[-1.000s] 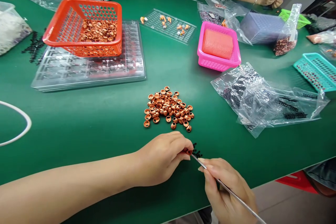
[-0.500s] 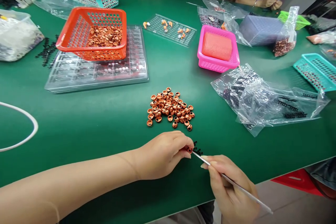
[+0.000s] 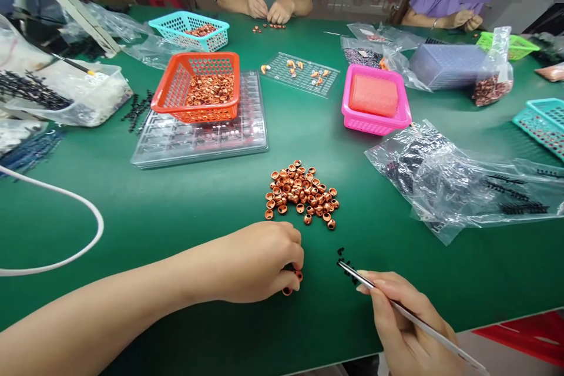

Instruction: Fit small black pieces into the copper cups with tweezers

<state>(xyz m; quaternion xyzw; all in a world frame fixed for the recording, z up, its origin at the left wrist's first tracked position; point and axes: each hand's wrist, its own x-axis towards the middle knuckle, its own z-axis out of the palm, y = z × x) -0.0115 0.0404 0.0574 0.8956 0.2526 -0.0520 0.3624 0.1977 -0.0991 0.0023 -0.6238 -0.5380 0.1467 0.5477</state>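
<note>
My left hand [image 3: 264, 261] rests low over the table with its fingers curled. At its thumb and fingertips shows a small copper-coloured cup [image 3: 299, 275], partly hidden, and a second cup sits just under the thumb. My right hand [image 3: 412, 317] is closed around slim metal tweezers [image 3: 400, 308], held like a pen. Their tips point into a little cluster of tiny black parts [image 3: 348, 264] on the green tabletop; whether they grip one I cannot tell. Beyond my hands lies a loose pile of copper-coloured cups [image 3: 299, 191], hollow with small holes.
An orange basket [image 3: 164, 85] of cups stands on stacked clear trays [image 3: 202, 155] at the left. A pink basket [image 3: 376, 124] holds a red block. Plastic bags [image 3: 440, 182] of black parts lie right. Two people work across the table. A white cable [image 3: 90, 205] curves at left.
My left hand has moved left with the cup, away from the tweezers. The tweezer tips now reach into the black parts. The camera view has tilted up and shifted left.
</note>
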